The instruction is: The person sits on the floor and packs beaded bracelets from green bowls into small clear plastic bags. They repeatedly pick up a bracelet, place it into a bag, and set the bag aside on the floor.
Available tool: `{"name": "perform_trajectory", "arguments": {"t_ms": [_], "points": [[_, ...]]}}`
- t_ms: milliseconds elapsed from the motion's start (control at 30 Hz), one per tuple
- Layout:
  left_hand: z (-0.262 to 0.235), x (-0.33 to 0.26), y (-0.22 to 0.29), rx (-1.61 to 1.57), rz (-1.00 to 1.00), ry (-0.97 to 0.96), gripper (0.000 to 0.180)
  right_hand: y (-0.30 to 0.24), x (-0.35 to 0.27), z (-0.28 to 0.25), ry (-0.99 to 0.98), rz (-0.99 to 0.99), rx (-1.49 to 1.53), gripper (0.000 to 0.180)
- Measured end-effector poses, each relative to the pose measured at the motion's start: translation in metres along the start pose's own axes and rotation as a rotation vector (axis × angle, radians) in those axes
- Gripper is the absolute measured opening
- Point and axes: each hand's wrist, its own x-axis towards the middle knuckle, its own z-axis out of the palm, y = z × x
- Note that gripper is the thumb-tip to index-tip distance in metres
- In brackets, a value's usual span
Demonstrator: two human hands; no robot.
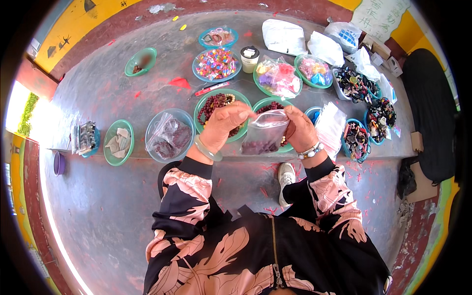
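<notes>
A clear plastic bag [265, 132] hangs upright between my two hands. My right hand [301, 130] is closed on its upper right corner. My left hand [225, 123] is closed at the upper left corner, its fingertips slightly blurred. Dark red shapes show in the bag's lower part; I cannot tell whether they are inside or seen through it. Behind my left hand, dark red bead strings [215, 104] fill a green bowl [197, 104]. A second green bowl [255, 104] with similar beads is partly hidden by the bag.
Left stand a bowl of bagged dark items [169, 137] and a green bowl with pale cloth [118, 143]. Farther back are colourful small pieces [215, 64], a lidded cup [250, 59] and a red-white pen [212, 88]. At right lie flat clear bags [329, 125] and dark hair ties [356, 140].
</notes>
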Motion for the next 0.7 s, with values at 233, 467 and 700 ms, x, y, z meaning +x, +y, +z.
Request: {"name": "perform_trajectory", "arguments": {"t_ms": [233,467,700], "points": [[0.026,0.013,-0.029,0.057,-0.116,-0.238,0.079,-0.012,-0.003,0.006,0.188,0.038,0.188,0.026],[0.043,0.016,-0.041,0.133,-0.285,-0.15,0.034,-0.008,0.003,-0.018,0.27,-0.007,0.293,0.031],[0.037,0.011,-0.037,-0.259,-0.261,0.068,0.031,-0.002,0.011,-0.034,0.16,-0.014,0.261,0.052]]}}
